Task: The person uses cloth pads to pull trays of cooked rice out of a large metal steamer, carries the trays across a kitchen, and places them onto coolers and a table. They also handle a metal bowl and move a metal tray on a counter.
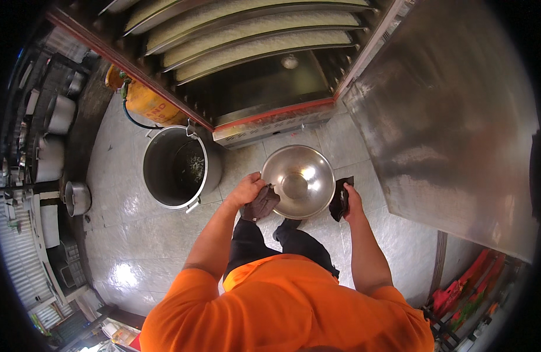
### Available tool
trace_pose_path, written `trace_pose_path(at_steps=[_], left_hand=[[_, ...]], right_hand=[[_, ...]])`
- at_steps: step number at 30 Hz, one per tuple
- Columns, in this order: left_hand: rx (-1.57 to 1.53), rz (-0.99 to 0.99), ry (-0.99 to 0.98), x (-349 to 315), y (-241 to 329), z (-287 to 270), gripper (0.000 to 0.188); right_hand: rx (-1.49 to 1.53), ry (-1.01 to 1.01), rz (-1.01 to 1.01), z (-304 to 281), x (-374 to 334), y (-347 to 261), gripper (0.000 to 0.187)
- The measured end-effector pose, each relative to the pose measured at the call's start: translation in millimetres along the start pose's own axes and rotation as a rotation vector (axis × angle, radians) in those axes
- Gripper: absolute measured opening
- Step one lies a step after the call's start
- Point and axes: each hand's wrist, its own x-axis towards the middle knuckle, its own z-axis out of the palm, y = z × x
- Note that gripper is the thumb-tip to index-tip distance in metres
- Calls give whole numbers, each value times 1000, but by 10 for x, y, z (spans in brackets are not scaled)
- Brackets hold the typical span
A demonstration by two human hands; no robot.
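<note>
An empty, shiny metal mixing bowl [295, 186] is in front of my legs, held between both hands with its hollow facing up. My left hand [247, 190] is closed at its left rim, with a dark brown cloth [262, 205] hanging from the fingers against the side. On the opposite rim, my right hand [354, 203] is closed around a second dark cloth [341, 198]. The fingers under both cloths are partly hidden.
Ahead stands a steel cabinet with stacked trays [259, 54] of pale food; its metal door [446, 129] swings out at right. A large deep pot [213, 170] is on the tiled floor at left, near a yellow gas cylinder [150, 104]. Pots [50, 158] line the left shelf.
</note>
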Motion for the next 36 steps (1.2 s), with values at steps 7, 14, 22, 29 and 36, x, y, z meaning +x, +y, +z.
trace_pose_path(at_steps=[7, 14, 22, 29, 36], left_hand=[[220, -2, -103, 21, 293, -247, 29], [-540, -343, -202, 169, -247, -677, 28], [-1465, -586, -171, 269, -1087, -1350, 42], [-1316, -535, -166, 836, -1120, -771, 37], [-586, -406, -200, 1024, -826, -731, 45]], right_hand=[[-346, -86, -97, 494, -14, 165, 33], [-776, 162, -329, 481, 324, 560, 37], [-1047, 449, -505, 847, 246, 357, 40], [-1132, 470, -514, 1325, 293, 332, 33], [-1112, 422, -523, 1486, 441, 349, 36]])
